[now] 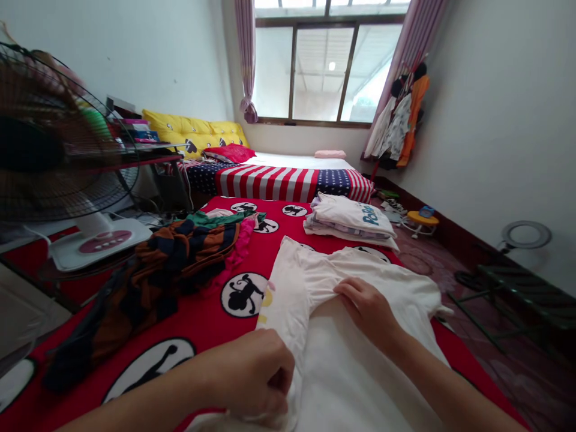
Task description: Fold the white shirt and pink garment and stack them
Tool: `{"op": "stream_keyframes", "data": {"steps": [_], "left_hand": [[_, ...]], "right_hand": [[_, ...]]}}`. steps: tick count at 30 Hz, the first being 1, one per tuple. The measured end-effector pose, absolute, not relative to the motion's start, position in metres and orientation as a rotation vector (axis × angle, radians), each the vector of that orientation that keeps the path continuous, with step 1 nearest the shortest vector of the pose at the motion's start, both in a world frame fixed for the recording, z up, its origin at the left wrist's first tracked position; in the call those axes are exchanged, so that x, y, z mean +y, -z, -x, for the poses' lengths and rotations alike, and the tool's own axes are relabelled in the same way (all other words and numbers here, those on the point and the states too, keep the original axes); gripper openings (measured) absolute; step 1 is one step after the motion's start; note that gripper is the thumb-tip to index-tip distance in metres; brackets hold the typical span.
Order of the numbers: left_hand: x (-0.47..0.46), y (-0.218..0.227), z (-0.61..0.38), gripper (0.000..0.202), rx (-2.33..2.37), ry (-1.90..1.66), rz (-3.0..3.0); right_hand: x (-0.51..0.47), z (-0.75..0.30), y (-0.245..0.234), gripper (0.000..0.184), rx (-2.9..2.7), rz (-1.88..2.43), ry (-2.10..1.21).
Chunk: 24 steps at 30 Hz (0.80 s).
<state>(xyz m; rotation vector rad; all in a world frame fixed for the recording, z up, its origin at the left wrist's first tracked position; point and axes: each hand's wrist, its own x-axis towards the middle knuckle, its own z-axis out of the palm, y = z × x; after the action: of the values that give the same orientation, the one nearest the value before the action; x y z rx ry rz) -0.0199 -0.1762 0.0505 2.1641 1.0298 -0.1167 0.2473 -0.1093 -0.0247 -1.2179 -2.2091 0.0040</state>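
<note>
A white shirt (342, 360) lies spread on the red blanket (198, 318) in front of me, with one side folded inward. My left hand (256, 375) is closed in a fist on the shirt's near left edge. My right hand (366, 303) pinches a fold of the same shirt near its middle, fingers curled into the cloth.
A heap of striped and dark clothes (180, 258) lies to the left on the blanket. A stack of folded white shirts (351, 219) sits beyond. A standing fan (63, 156) is at the far left. A flag-patterned mattress (279, 180) lies farther back; a ring light (526, 235) and rack stand right.
</note>
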Motion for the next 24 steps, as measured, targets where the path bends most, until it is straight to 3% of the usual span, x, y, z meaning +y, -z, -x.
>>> {"op": "stream_keyframes", "data": {"steps": [7, 11, 14, 17, 21, 24], "left_hand": [[-0.175, -0.054, 0.01, 0.013, 0.905, 0.188, -2.003], [-0.16, -0.045, -0.004, 0.011, 0.784, 0.261, -1.999], [-0.133, -0.036, -0.024, 0.022, 0.945, -0.075, -2.15], [-0.098, -0.014, -0.042, 0.039, 1.312, -0.512, -2.405], [-0.06, 0.026, -0.041, 0.066, 1.61, -0.515, -2.496], [-0.05, 0.049, -0.031, 0.073, 1.72, -0.5, -2.572]], "right_hand": [[-0.122, -0.264, 0.021, 0.015, -2.301, 1.219, -0.082], [-0.113, -0.269, 0.025, 0.023, -2.173, 1.365, -0.197], [-0.089, -0.269, 0.029, 0.022, -1.916, 1.612, -0.129], [-0.063, -0.267, 0.034, 0.033, -1.795, 1.758, -0.165], [-0.045, -0.268, 0.036, 0.016, -1.751, 1.681, -0.327], [-0.04, -0.276, 0.04, 0.017, -1.699, 1.636, -0.31]]}}
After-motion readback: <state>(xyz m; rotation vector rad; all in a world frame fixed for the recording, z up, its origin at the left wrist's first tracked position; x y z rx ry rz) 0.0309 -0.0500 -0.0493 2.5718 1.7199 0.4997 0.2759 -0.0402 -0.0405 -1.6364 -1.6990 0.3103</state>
